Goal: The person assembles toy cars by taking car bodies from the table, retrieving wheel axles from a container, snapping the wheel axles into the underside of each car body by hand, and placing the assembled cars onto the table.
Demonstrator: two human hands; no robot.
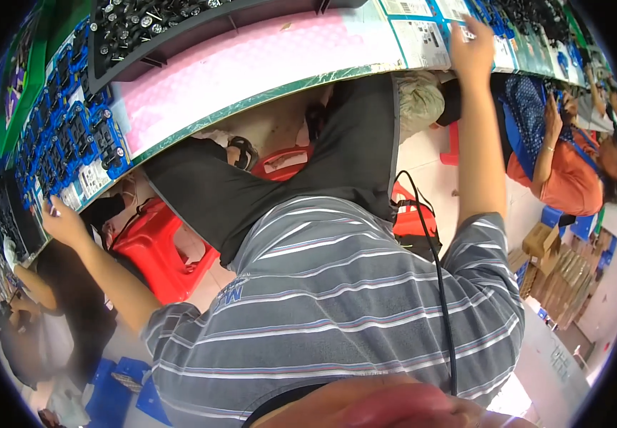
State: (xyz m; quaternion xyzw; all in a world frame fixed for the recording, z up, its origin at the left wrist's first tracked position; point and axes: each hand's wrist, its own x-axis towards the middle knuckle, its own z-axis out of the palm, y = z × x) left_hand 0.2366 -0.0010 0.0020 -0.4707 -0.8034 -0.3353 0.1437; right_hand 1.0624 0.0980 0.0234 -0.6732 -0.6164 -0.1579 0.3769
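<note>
My left hand (66, 225) is at the far left table edge, beside rows of blue-and-black plastic parts (73, 143). Its fingers are bent together, with a small pale spot at the tips; what they hold, if anything, I cannot make out. To the right, my right hand (472, 55) reaches over several printed cards (420, 44) with blue borders. Its fingers are apart over the cards, and no held object shows. Between the hands lies a pink bubbly sheet (251, 68) on the table.
A black tray (169, 53) of small dark parts with shiny round tops stands at the back. Red plastic stools (155, 246) are under the table edge. A co-worker in an orange top (569, 178) sits at right; cardboard boxes (558, 267) are stacked behind. More people are at left.
</note>
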